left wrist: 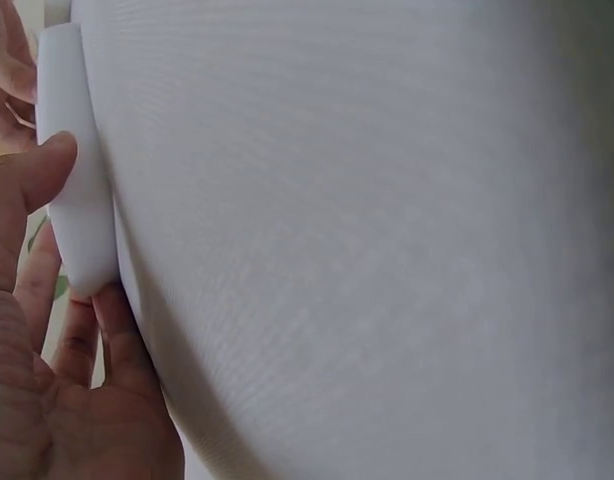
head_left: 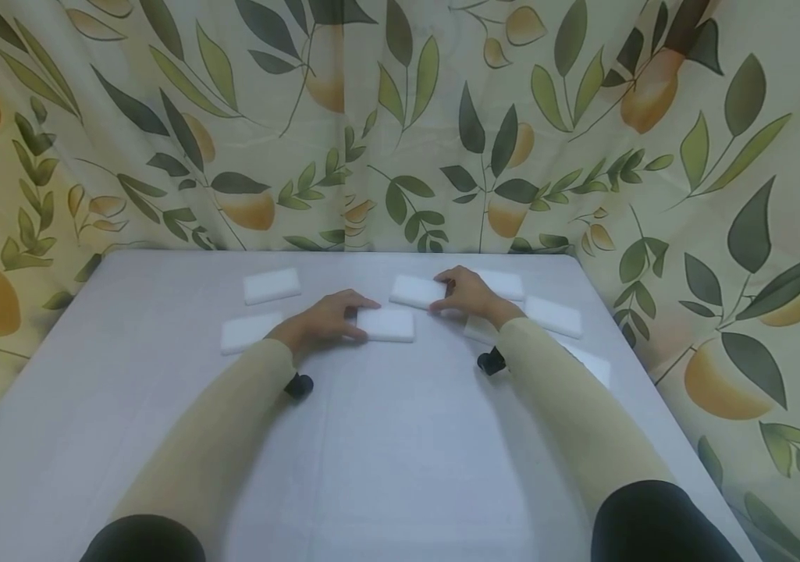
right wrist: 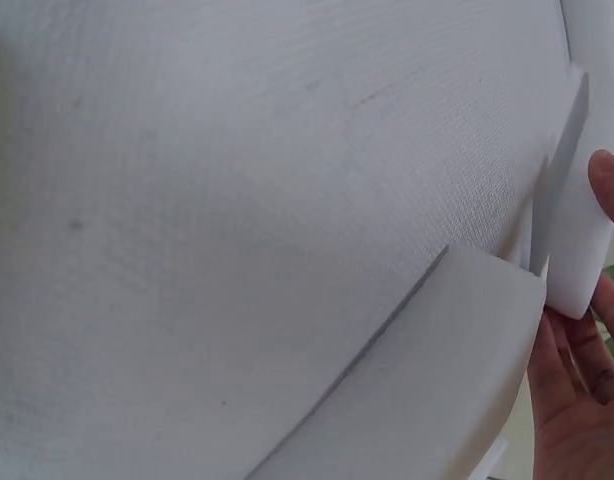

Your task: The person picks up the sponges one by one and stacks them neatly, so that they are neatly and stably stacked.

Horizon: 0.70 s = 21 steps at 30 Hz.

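Note:
My left hand (head_left: 322,320) grips the left end of a white rectangular block (head_left: 387,325) near the middle of the table. The left wrist view shows this block (left wrist: 82,210) between the thumb and the fingers, low over the cloth. Slightly farther back, my right hand (head_left: 471,295) holds the right end of another white block (head_left: 417,292). In the right wrist view the thumb lies on that block's face (right wrist: 577,235), with fingers at its lower end. A further white block (right wrist: 417,370) lies in front of the right hand there.
Two white blocks, a rear one (head_left: 272,286) and a nearer one (head_left: 248,333), lie on the left. Several more, including one at the right (head_left: 552,316), lie around my right forearm, some partly hidden. A white cloth covers the table (head_left: 400,453); a patterned curtain (head_left: 428,117) hangs behind.

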Tool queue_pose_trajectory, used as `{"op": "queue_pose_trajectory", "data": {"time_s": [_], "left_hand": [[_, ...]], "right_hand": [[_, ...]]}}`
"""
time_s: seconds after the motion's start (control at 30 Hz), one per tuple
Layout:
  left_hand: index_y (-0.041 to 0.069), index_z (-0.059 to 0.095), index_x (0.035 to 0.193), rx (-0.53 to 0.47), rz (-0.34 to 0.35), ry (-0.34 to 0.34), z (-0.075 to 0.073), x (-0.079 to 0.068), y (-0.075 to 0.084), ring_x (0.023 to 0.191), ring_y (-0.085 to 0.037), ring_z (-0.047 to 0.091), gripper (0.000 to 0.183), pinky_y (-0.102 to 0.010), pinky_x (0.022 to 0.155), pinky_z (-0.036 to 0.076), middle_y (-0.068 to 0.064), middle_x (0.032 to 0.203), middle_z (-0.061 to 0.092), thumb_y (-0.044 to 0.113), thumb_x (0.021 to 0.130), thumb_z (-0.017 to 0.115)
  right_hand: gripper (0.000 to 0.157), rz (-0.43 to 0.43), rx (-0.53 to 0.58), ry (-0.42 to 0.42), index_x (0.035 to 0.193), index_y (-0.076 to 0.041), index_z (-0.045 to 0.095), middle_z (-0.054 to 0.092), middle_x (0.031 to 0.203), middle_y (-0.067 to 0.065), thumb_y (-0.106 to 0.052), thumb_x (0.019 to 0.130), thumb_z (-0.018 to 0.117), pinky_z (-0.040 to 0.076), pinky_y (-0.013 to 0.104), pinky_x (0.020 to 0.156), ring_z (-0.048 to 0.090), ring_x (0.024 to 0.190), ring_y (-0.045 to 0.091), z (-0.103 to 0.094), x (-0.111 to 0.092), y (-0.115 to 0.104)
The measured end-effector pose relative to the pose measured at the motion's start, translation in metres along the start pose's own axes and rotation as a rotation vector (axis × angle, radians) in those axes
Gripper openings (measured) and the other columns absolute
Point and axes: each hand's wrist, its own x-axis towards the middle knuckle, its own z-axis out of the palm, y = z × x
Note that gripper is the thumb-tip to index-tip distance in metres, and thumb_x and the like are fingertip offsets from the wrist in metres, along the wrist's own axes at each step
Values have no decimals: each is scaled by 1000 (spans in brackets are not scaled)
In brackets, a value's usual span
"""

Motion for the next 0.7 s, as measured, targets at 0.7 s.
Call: {"op": "queue_pose_trajectory", "data": {"time_s": [0.7], "left_hand": [[26,51,141,-48,-55,7,3,0,-1,139,-25,37,71,-45,118,27,-3,149,42,27,78,82]], "right_hand": [[72,-53,28,-11,139,1,51,50,131,17,-25,79,82,44,44,105,50,121,33,-9,-11,-10]]}}
